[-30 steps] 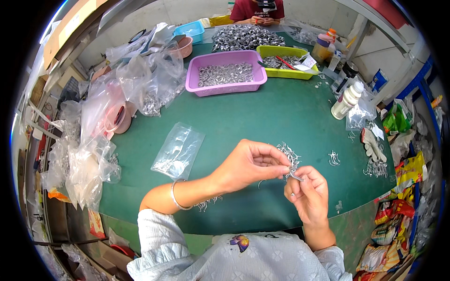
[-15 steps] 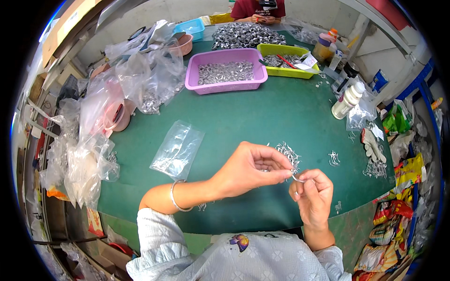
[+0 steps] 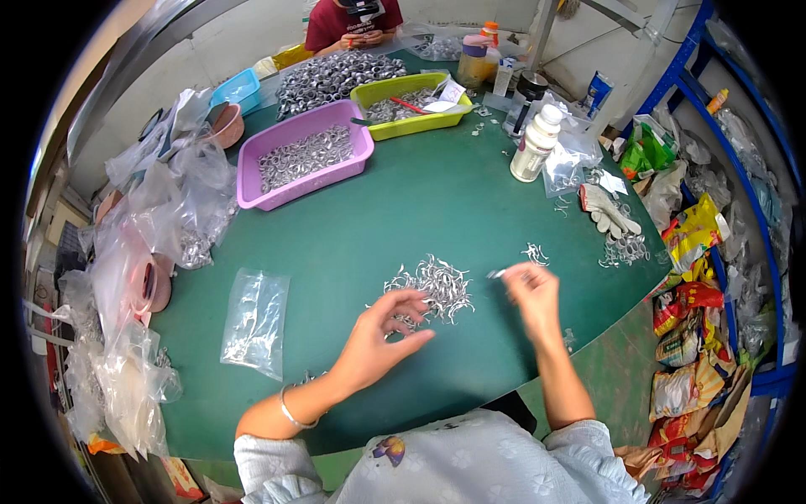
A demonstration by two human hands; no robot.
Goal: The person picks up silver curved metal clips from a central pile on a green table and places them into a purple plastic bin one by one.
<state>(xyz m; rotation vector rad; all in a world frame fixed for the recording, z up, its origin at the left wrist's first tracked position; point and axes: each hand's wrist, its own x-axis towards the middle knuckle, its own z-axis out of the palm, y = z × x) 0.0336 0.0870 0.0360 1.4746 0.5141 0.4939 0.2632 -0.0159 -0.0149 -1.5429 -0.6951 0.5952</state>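
Note:
A pile of small curved silver metal pieces (image 3: pixel 445 290) lies on the green table in front of me. My left hand (image 3: pixel 382 334) is at the pile's near left side, fingers apart, with nothing seen in it. To the right of the pile, my right hand (image 3: pixel 531 292) pinches one small silver metal piece (image 3: pixel 496 274), whose tip sticks out to the left; it is slightly blurred. A smaller cluster of the same pieces (image 3: pixel 535 253) lies just beyond my right hand.
A purple basin (image 3: pixel 260 198) of silver pieces and a lime-green basin (image 3: pixel 420 128) stand farther back, near a heap of metal rings (image 3: pixel 336 77). A clear plastic bag (image 3: pixel 256 323) lies left. At right are a white bottle (image 3: pixel 536 144) and glove (image 3: pixel 606 210). Someone sits opposite.
My hands have come apart: the left has drawn back left to the pile, while the right holds the silver piece farther off. The whole view has turned to the right.

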